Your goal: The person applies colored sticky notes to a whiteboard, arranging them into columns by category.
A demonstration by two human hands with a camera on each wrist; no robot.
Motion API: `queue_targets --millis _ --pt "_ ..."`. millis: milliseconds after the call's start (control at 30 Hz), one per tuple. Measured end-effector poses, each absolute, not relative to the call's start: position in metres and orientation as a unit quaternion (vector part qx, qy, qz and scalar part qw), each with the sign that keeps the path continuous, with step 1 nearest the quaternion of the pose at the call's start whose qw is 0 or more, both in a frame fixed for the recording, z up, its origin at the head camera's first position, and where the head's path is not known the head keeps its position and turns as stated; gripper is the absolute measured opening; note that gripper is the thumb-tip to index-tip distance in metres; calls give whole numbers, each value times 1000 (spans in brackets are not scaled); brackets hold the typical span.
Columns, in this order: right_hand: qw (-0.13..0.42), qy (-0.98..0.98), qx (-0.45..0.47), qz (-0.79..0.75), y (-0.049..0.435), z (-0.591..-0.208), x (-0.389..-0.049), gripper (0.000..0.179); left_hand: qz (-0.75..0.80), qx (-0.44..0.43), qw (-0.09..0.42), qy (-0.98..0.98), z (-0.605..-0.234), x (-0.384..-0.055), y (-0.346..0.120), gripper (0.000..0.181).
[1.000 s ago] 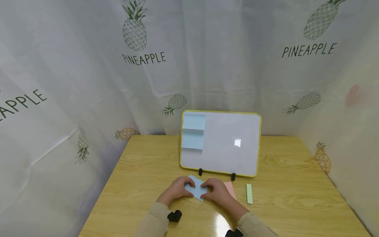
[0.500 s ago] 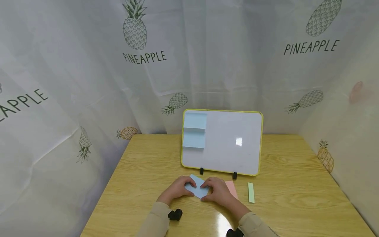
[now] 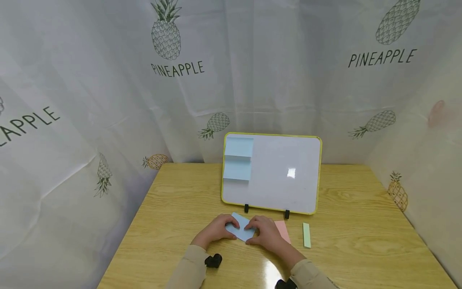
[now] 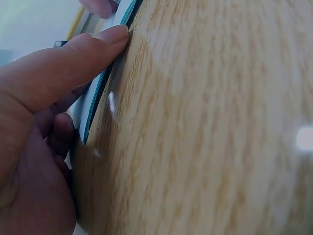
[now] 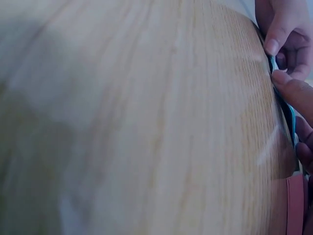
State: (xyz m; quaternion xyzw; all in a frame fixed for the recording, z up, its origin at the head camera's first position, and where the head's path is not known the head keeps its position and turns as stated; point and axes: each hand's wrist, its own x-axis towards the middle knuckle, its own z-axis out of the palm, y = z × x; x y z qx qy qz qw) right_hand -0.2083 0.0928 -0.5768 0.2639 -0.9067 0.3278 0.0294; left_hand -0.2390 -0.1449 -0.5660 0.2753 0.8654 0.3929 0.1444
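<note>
Between both hands a light blue sticky note pad (image 3: 240,233) lies low over the table, turned at an angle in the head view. My left hand (image 3: 215,230) grips its left side, thumb on the near edge and fingers curled toward the far side. From the right, my right hand (image 3: 267,235) pinches the opposite side the same way. In the left wrist view the pad (image 4: 89,108) appears edge-on, just above the wood, partly behind the thumb. The right wrist view shows its teal edge (image 5: 292,120) beside the thumb.
A yellow-framed whiteboard (image 3: 274,180) stands behind the hands on black feet. Two blue notes, upper (image 3: 239,147) and lower (image 3: 237,168), stick at its left. Right of the hands lie a pink pad (image 3: 283,230) and a narrow green pad (image 3: 306,235). A pineapple-print curtain (image 3: 267,80) surrounds the table.
The head view has shifted slightly, moving everything a little. Both hands keep their hold on the blue pad, with hardly any movement against it.
</note>
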Motion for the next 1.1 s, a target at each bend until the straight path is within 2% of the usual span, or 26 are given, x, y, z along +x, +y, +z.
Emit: queue_targets --millis 433,667,800,967,1100 --pt "40 -898 272 345 94 -578 -210 23 404 273 161 858 -564 -240 -147 20" --pt "14 -900 265 345 95 -580 -210 35 420 260 169 853 -567 -239 -147 17" --pt "11 -897 269 350 96 -579 -209 36 430 255 170 849 -567 -238 -146 13" --pt "27 -890 268 368 95 -580 -208 22 443 250 168 844 -566 -237 -145 6" --pt "48 -886 266 377 94 -580 -208 5 454 247 164 840 -566 -236 -145 10"
